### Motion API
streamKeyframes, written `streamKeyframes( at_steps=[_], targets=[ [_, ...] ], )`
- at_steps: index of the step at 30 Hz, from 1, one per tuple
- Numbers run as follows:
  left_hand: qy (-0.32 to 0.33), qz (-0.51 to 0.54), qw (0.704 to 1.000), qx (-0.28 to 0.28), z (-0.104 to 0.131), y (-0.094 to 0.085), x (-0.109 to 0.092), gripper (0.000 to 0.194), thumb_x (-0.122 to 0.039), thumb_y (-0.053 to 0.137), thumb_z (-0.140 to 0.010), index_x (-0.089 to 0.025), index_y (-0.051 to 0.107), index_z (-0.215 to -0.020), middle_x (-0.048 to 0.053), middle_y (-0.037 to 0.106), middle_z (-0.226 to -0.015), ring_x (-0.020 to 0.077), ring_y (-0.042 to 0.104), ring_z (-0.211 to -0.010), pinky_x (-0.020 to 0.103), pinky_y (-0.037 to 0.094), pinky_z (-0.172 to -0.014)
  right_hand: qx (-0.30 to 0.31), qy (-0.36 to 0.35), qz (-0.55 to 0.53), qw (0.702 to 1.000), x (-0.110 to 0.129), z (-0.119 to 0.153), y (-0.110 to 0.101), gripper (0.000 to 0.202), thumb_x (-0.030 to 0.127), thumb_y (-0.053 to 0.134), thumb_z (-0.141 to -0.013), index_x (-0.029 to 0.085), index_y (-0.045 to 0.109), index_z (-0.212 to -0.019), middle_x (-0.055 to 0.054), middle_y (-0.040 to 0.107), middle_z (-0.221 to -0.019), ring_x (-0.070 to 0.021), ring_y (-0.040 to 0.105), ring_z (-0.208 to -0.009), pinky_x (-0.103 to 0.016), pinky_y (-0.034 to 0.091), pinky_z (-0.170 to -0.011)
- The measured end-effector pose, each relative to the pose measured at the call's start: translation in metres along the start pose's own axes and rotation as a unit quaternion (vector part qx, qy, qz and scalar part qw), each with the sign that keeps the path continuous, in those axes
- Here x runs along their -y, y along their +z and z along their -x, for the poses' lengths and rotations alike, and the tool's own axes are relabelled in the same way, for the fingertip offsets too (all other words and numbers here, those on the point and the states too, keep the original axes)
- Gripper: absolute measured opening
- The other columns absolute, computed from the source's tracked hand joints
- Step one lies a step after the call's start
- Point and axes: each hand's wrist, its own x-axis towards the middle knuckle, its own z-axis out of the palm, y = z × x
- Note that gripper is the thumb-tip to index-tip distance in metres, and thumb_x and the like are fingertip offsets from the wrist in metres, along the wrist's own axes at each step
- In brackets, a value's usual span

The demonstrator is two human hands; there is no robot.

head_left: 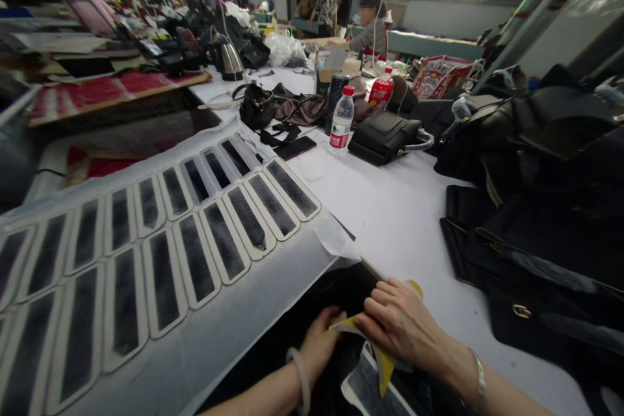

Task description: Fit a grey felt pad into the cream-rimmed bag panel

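Low in the view, my right hand (402, 318) is closed round a thin piece that is yellow on one side and pale on the other, the yellow sheet (387, 370). My left hand (319, 338) pinches that sheet's narrow left tip, its fingertips partly hidden. Below both hands lies a dark panel with a pale rounded border (375, 387), over black material (341, 286) at my lap. To the left, a pale sheet (273, 279) bears rows of similar dark strips with cream borders (224, 240).
Black handbags (550, 208) are piled along the right of the white table (390, 227). Farther back stand a water bottle (342, 120), a small black bag (383, 136), a phone (296, 147) and a metal kettle (228, 58). Several people are in the background.
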Motion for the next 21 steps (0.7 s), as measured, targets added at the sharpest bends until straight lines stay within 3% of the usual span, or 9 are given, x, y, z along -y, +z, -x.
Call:
streamKeyframes(
  at_steps=[2, 4, 7, 10, 12, 16, 21],
  targets=[
    [0.054, 0.022, 0.998, -0.025, 0.023, -0.011, -0.019, 0.062, -0.059, 0.046, -0.091, -0.017, 0.047, -0.136, 0.013, 0.062, -0.129, 0.0264, 0.059, -0.118, 0.038, 0.045, -0.101, -0.001, -0.005, 0.001, 1.0, 0.0, -0.001, 0.0, 0.035, 0.038, 0.039, -0.104, 0.022, 0.049, -0.074, 0.0, 0.054, -0.072, -0.0181, 0.043, -0.07, -0.036, 0.026, -0.07],
    [0.14, -0.014, 0.99, 0.003, 0.045, -0.015, -0.039, 0.065, -0.056, 0.053, -0.09, -0.018, 0.043, -0.142, 0.015, 0.06, -0.134, 0.027, 0.058, -0.121, 0.039, 0.045, -0.103, 0.0, -0.013, -0.001, 1.0, -0.001, -0.001, 0.0, 0.035, 0.038, 0.039, -0.104, 0.022, 0.05, -0.075, 0.001, 0.054, -0.072, -0.0179, 0.043, -0.069, -0.036, 0.026, -0.07],
    [0.209, -0.27, 0.94, 0.034, 0.066, -0.008, -0.063, 0.075, -0.038, 0.08, -0.071, -0.018, 0.052, -0.137, 0.015, 0.064, -0.129, 0.0317, 0.059, -0.12, 0.04, 0.047, -0.101, -0.003, -0.024, -0.001, 1.0, -0.002, -0.002, 0.0, 0.035, 0.037, 0.039, -0.104, 0.022, 0.049, -0.074, 0.001, 0.053, -0.071, -0.0179, 0.042, -0.069, -0.036, 0.025, -0.069],
    [0.215, -0.453, 0.865, 0.006, 0.071, 0.004, -0.076, 0.049, -0.03, 0.078, -0.071, -0.016, 0.066, -0.116, 0.012, 0.071, -0.11, 0.0314, 0.066, -0.101, 0.039, 0.05, -0.087, -0.008, -0.031, 0.006, 0.999, -0.002, -0.003, 0.0, 0.035, 0.036, 0.039, -0.104, 0.021, 0.048, -0.073, 0.001, 0.053, -0.071, -0.0181, 0.041, -0.069, -0.036, 0.025, -0.069],
    [0.211, -0.492, 0.845, -0.005, 0.071, 0.009, -0.079, 0.03, -0.029, 0.072, -0.077, -0.017, 0.067, -0.104, 0.009, 0.073, -0.1, 0.0278, 0.068, -0.09, 0.035, 0.049, -0.078, -0.009, -0.035, 0.012, 0.999, -0.001, -0.004, 0.0, 0.035, 0.035, 0.039, -0.104, 0.021, 0.048, -0.073, 0.0, 0.053, -0.071, -0.0182, 0.041, -0.069, -0.036, 0.025, -0.069],
    [0.208, -0.492, 0.845, -0.009, 0.074, 0.01, -0.077, 0.012, -0.029, 0.064, -0.084, -0.019, 0.063, -0.089, 0.006, 0.072, -0.093, 0.0241, 0.068, -0.084, 0.03, 0.046, -0.073, -0.005, -0.043, 0.02, 0.999, 0.002, -0.004, -0.001, 0.036, 0.034, 0.038, -0.104, 0.021, 0.05, -0.073, 0.0, 0.053, -0.07, -0.0182, 0.042, -0.068, -0.037, 0.024, -0.068],
    [0.2, -0.492, 0.847, 0.005, 0.078, 0.01, -0.072, 0.01, -0.027, 0.06, -0.088, -0.018, 0.062, -0.091, 0.007, 0.071, -0.092, 0.0246, 0.068, -0.085, 0.031, 0.044, -0.074, 0.001, -0.05, 0.023, 0.998, 0.003, 0.0, -0.002, 0.036, 0.034, 0.038, -0.104, 0.021, 0.05, -0.073, -0.001, 0.053, -0.071, -0.018, 0.042, -0.068, -0.037, 0.023, -0.068]
  ],
)
